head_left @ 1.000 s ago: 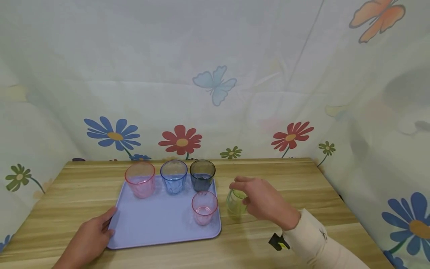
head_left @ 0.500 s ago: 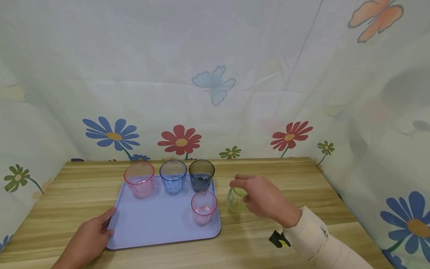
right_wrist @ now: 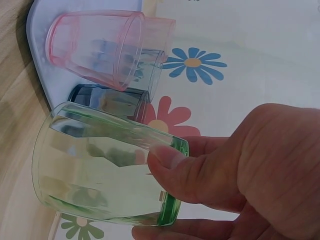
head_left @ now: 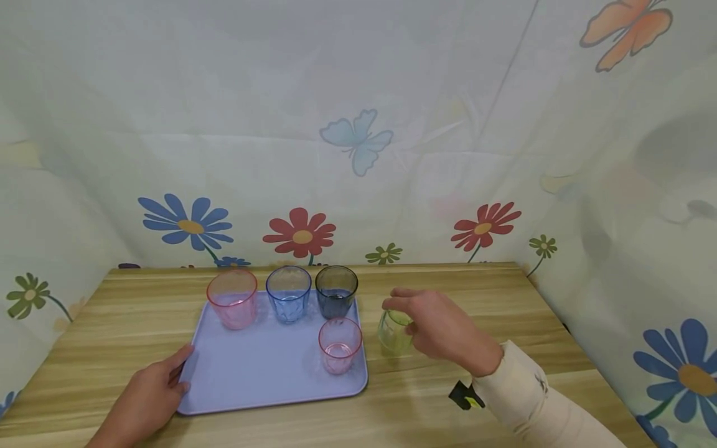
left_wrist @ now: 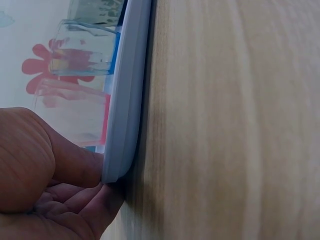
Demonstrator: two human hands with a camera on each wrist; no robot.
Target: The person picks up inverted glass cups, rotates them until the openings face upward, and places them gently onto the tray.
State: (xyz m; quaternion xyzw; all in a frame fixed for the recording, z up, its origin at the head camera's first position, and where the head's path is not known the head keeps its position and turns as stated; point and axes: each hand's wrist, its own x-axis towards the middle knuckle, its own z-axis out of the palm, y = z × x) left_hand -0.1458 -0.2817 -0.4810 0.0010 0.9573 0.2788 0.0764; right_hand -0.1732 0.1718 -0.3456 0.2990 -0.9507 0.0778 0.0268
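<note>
At the front left corner of a lilac tray (head_left: 252,379), my left hand (head_left: 142,395) pinches the rim; in the left wrist view the thumb lies over it and the fingers (left_wrist: 102,207) below. My right hand (head_left: 445,326) holds a light green glass (head_left: 394,336) just right of the tray. The right wrist view has the green glass (right_wrist: 95,165) upside down, its thick base between thumb and fingers, its mouth toward the wooden table. Four upright glasses share the tray: pink (head_left: 238,311), blue (head_left: 288,305), dark grey (head_left: 336,302) and another pink (head_left: 340,354).
The wooden table (head_left: 476,286) ends at a flower-printed cloth (head_left: 358,199) behind and on both sides. A black scrap with a yellow mark (head_left: 465,396) lies beside the right sleeve (head_left: 521,386). The glasses stand along the tray's back and right side.
The right hand and sleeve shift very slightly, with the hand still on the green glass. Left hand, tray and the glasses on it stay as they were.
</note>
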